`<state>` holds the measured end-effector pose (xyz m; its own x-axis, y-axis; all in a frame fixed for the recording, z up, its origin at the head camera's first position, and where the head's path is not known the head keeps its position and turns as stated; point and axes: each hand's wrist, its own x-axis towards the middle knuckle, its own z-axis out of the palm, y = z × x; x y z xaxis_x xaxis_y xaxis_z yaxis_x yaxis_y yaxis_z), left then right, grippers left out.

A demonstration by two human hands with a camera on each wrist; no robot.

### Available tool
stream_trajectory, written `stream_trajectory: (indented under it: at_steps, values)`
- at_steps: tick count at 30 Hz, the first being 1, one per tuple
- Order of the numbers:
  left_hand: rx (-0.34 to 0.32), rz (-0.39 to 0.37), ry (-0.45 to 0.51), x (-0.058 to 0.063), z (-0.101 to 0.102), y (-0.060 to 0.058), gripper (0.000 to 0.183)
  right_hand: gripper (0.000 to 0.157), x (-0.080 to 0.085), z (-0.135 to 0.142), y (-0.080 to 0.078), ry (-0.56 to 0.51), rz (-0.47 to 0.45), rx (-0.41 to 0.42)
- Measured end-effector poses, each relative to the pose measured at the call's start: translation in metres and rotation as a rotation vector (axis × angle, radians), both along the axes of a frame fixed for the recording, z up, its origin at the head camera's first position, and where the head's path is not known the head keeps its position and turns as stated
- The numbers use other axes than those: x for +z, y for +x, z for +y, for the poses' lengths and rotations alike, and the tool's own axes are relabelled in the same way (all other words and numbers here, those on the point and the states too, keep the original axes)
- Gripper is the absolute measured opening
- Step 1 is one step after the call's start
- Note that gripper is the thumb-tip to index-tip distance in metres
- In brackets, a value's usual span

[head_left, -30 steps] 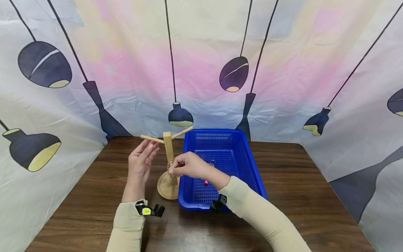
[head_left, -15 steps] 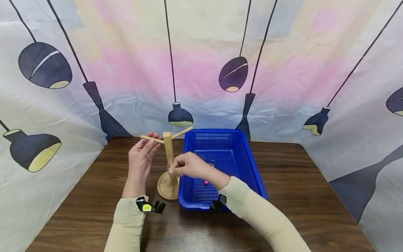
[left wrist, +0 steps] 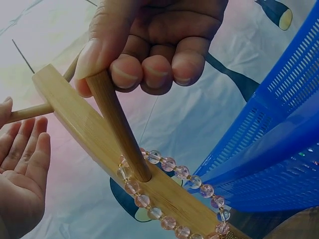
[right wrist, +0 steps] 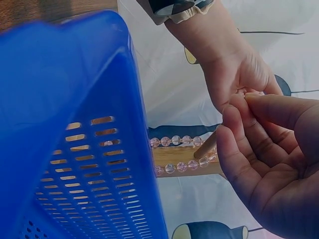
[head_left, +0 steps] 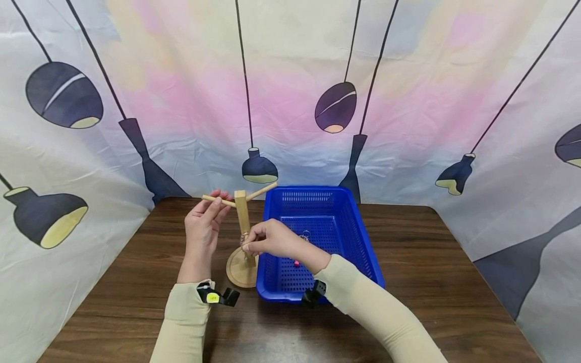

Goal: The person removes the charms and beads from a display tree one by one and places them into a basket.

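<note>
A wooden stand with a round base (head_left: pixel 236 275) and pegs on an upright post (head_left: pixel 242 212) stands left of the blue basket. My left hand (head_left: pixel 201 232) pinches the upper left peg (head_left: pixel 229 203) between thumb and fingers. Lower down, my right hand (head_left: pixel 283 242) pinches the free end of a front peg (left wrist: pixel 117 127), its thumb and index fingertip on it in the left wrist view. A bracelet of pink and clear beads (left wrist: pixel 168 222) hangs round this peg, near the post. In the right wrist view, the right fingers cover the peg's end.
The blue basket (head_left: pixel 363 237) sits beside the stand, partly under the right forearm. Inside it lie a small pink piece (head_left: pixel 297 263) and a ring-like metal thing (head_left: pixel 306 234). A patterned curtain (head_left: pixel 295 75) hangs behind the wooden table (head_left: pixel 431 282).
My left hand has risen slightly and its thumb and fingers have come together on the upper left peg. The right hand, bracelet and basket stay in place.
</note>
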<state>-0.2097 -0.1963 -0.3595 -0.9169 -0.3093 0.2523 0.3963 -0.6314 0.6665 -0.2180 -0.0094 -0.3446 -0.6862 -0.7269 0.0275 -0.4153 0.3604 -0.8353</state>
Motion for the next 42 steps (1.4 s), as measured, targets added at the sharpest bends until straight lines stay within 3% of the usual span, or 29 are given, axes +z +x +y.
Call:
stream_trajectory:
  at_steps: [22, 32, 42]
  values:
    - [0.049, 0.072, -0.109, -0.0051, 0.0037, -0.0022, 0.016, 0.014, -0.0008, 0.0002, -0.0014, -0.004, -0.005, 0.018]
    - [0.13, 0.074, -0.205, -0.0048, 0.0064, -0.0027, 0.016, 0.014, -0.0033, 0.0019, -0.001, -0.027, 0.007, 0.018]
    - [0.142, 0.066, -0.217, -0.0035, 0.0074, -0.0008, 0.019, 0.013, -0.0022, 0.0031, 0.0025, -0.034, 0.019, 0.023]
